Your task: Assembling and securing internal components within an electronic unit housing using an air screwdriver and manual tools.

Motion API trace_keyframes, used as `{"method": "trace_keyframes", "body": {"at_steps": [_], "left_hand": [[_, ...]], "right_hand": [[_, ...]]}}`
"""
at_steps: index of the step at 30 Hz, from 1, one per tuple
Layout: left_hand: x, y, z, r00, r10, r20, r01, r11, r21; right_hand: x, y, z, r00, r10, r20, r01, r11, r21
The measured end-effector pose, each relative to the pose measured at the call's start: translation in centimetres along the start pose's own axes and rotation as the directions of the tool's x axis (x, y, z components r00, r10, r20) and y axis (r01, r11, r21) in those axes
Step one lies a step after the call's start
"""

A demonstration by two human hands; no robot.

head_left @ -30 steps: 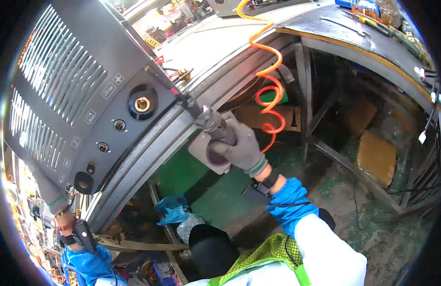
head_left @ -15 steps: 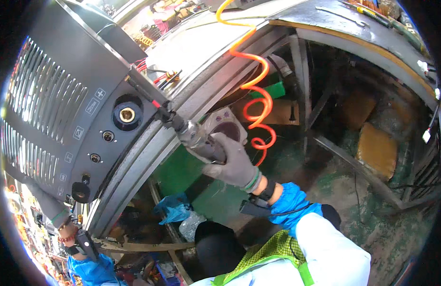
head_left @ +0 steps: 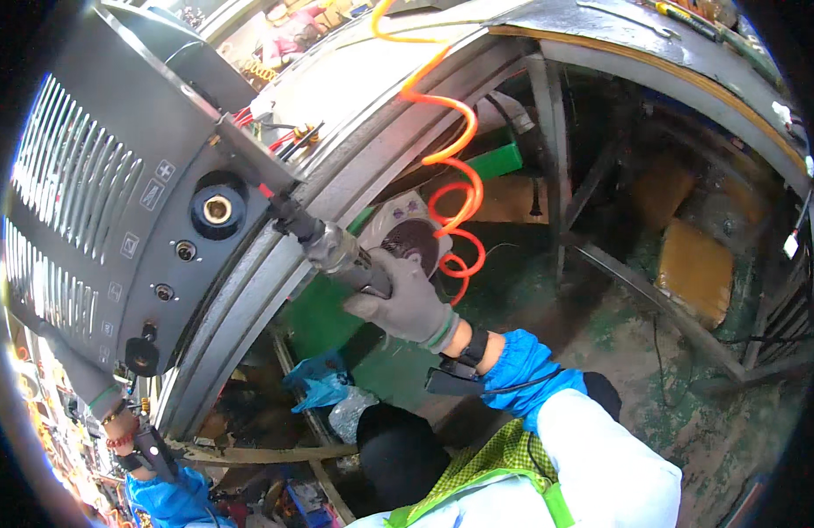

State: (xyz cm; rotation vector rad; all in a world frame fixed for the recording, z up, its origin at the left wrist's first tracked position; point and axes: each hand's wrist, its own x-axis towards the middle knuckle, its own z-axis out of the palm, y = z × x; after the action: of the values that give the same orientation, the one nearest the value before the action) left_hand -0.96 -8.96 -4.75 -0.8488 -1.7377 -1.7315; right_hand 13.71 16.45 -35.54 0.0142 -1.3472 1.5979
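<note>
A pneumatic screwdriver (head_left: 341, 255) lies in my right hand (head_left: 407, 299), whose grey-gloved fingers are wrapped round its body. Its front end, with a small red mark, reaches the lower side edge of a dark grey machine housing (head_left: 99, 211). Louvred slots, a large round socket (head_left: 218, 209), two smaller sockets and a black knob (head_left: 143, 352) sit on the housing's front panel. At the far left, my left hand (head_left: 77, 365), also gloved, is against the housing's other side. Its fingers are hidden.
An orange coiled hose (head_left: 464, 158) hangs near my right hand. The housing stands on a metal-edged bench (head_left: 240, 299). Below are a green box (head_left: 495, 162), blue plastic bags (head_left: 317, 384) and a brown block (head_left: 695, 273) inside a metal frame. A wrench (head_left: 631, 18) lies on the far worktop.
My right hand and the screwdriver have shifted slightly left in the view, as have the housing and the hose. The grip on the screwdriver is the same.
</note>
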Motion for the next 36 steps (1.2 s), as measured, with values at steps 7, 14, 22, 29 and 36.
{"method": "trace_keyframes", "body": {"at_steps": [7, 14, 22, 29, 36], "left_hand": [[0.2, -1.8, -0.1, 1.0, -0.023, -0.016, 0.024, 1.0, 0.006], [-1.1, -3.4, -1.1, 0.999, -0.023, 0.039, 0.026, 0.996, -0.081], [-0.8, -1.9, -0.1, 0.994, -0.052, -0.099, 0.046, 0.997, -0.054], [-1.2, -0.8, 0.2, 0.997, -0.051, -0.052, 0.045, 0.993, -0.109], [-1.5, -2.7, 0.5, 0.987, 0.137, -0.086, -0.127, 0.985, 0.112]], "right_hand": [[1.1, -1.3, -2.3, 0.992, -0.128, -0.017, 0.108, 0.893, -0.436], [1.1, -1.5, -2.3, 0.989, -0.145, -0.017, 0.125, 0.904, -0.408], [0.5, -2.2, -2.0, 0.989, -0.147, -0.01, 0.133, 0.92, -0.367], [2.4, -3.9, -5.1, 0.972, -0.235, 0.023, 0.216, 0.849, -0.483], [-0.6, -2.0, 0.1, 0.992, 0.022, 0.126, -0.029, 0.998, 0.052]]}}
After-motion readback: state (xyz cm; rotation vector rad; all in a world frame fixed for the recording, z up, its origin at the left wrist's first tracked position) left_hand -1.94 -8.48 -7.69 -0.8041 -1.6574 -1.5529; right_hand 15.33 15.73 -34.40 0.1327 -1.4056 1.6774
